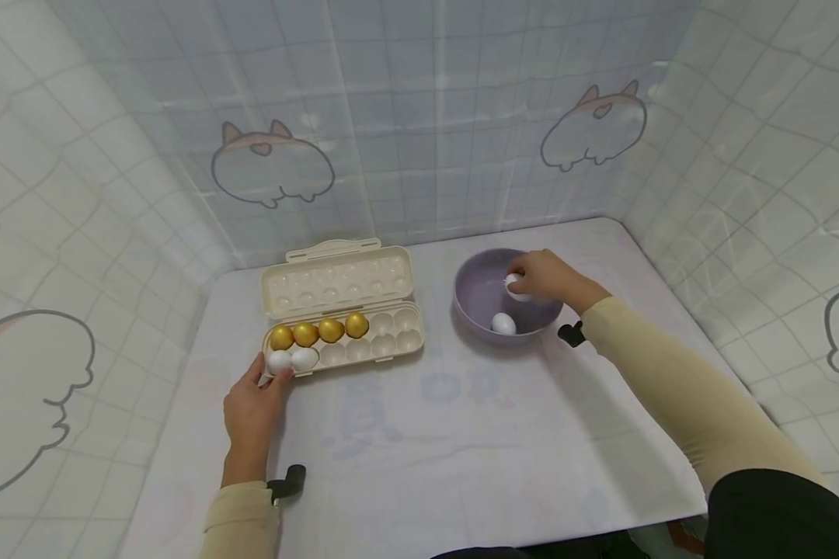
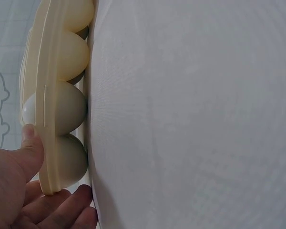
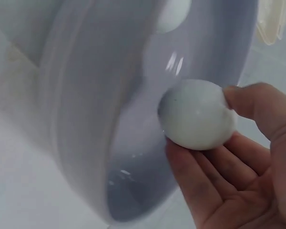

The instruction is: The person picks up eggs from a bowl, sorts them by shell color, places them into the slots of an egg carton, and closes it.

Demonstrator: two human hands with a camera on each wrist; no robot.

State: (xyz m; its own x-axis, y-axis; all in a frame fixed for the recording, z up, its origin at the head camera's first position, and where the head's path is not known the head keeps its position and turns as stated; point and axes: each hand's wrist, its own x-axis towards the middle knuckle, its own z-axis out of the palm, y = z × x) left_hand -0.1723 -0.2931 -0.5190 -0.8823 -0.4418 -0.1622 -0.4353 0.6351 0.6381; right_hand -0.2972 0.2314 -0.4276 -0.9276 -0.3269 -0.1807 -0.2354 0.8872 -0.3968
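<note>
Inside the purple bowl (image 1: 477,283), my right hand (image 1: 548,277) holds a white egg (image 3: 198,114) between thumb and fingers. A second white egg (image 1: 503,324) lies at the bowl's near side. To the left stands a cream egg carton (image 1: 370,351) with its lid (image 1: 335,281) folded back. My left hand (image 1: 253,404) grips its near left corner, thumb (image 2: 30,145) on the rim and fingers around the end. Several gold eggs (image 1: 331,330) sit in the back row from the left. Two white eggs (image 1: 304,359) fill the front row's left cups; the right cups are bare.
Carton and bowl stand side by side on a table with a pale cloth (image 1: 419,458). Tiled-pattern curtains (image 1: 405,116) with cartoon animals close off the back and both sides. A small black device (image 1: 290,481) sits on the left wrist and another (image 1: 571,335) on the right.
</note>
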